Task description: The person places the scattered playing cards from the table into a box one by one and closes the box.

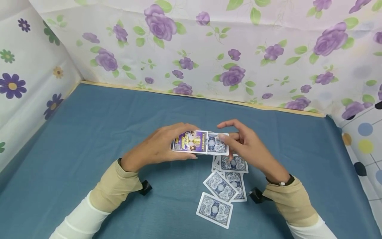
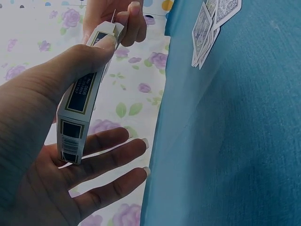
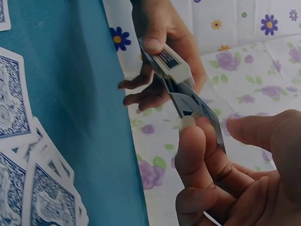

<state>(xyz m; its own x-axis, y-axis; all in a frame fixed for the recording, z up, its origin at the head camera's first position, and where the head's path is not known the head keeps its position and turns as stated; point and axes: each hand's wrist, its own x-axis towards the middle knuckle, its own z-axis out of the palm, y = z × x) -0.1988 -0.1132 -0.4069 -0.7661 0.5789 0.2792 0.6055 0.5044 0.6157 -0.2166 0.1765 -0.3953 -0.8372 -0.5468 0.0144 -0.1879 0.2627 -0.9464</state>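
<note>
Box (image 1: 190, 141) held up above the blue cloth (image 1: 89, 132): my left hand (image 1: 161, 142) grips it between thumb and fingers, and my right hand (image 1: 249, 146) pinches a blue-patterned card (image 1: 216, 145) jutting from its right end. Loose cards (image 1: 215, 209) lie below, near my right hand, patterned backs up, several overlapping; behind stands flowered sheeting (image 1: 194, 49).

The left arm (image 1: 102, 196) and right arm (image 1: 298, 205) angle inward; the left hand (image 1: 159, 144) grips, three fingers (image 2: 113, 157) spread; the right hand (image 1: 249, 147) pinches, index finger (image 1: 234, 123) held apart.
</note>
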